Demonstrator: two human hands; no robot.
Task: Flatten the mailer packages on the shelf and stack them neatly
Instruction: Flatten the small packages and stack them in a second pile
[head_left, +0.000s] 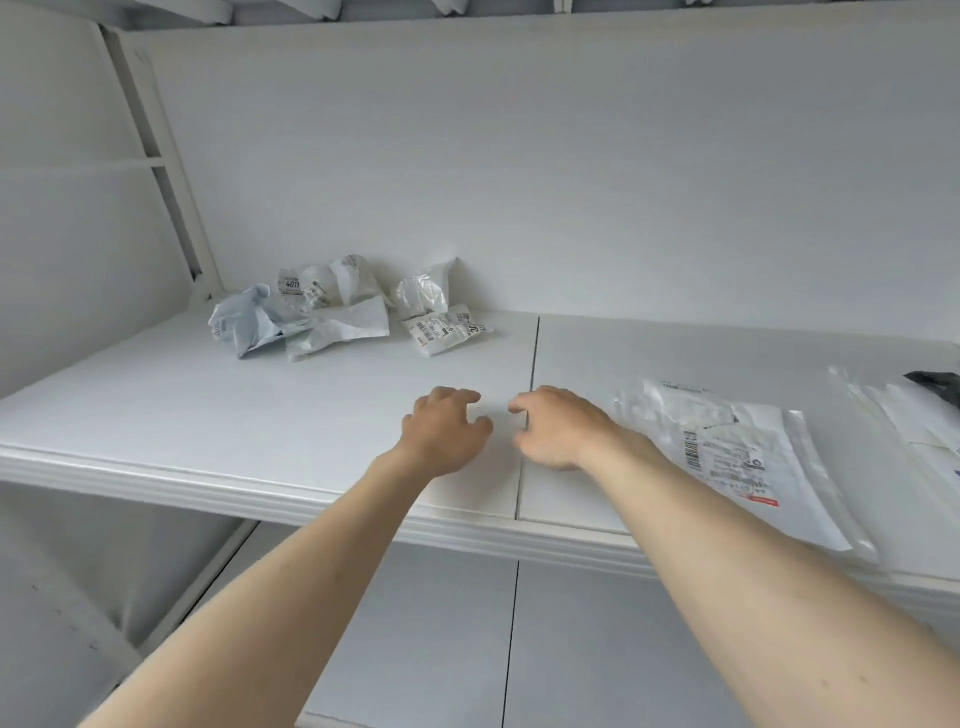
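Observation:
Several crumpled mailer packages (311, 314) lie in a heap at the back left of the white shelf (182, 415), with one more crumpled labelled mailer (444, 327) just to their right. A flattened white mailer (737, 457) with a barcode label lies on the right part of the shelf. More flat mailers (904, 421) lie beyond it at the right edge. My left hand (444, 428) and my right hand (556, 426) hover side by side over the middle of the shelf, fingers loosely curled, holding nothing. Both are well short of the crumpled heap.
The shelf's back wall (571, 182) rises right behind the heap. A seam (532, 364) splits the shelf into two panels. A dark item (935, 384) shows at the far right edge. A lower surface (441, 639) lies under the shelf's front lip.

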